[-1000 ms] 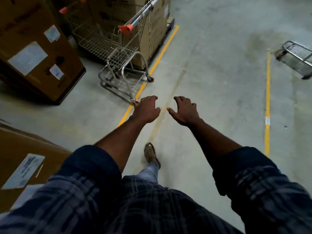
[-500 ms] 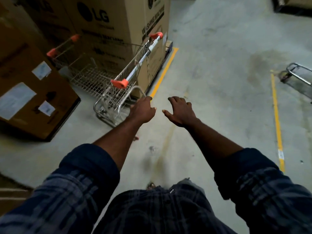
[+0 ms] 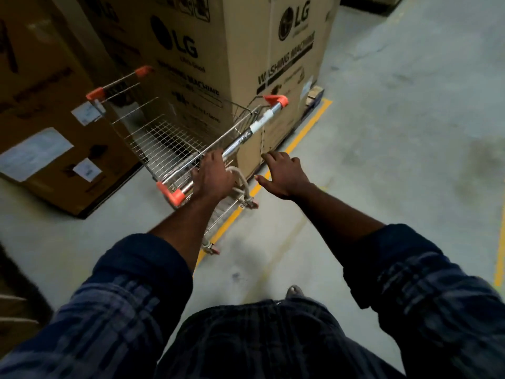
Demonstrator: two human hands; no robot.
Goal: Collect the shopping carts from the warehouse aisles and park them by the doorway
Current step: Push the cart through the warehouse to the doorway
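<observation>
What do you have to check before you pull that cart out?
1. Left hand on the handle: ok, its fingers curl over the bar.
2. Right hand on the handle: not ok, it is open and off the bar.
3. Cart free of load: ok, only wire shows in the basket.
4. Gap to the box: cannot tell, the cart stands close beside it.
5. Floor on the right free for turning: ok.
6. Wheels roll freely: cannot tell.
</observation>
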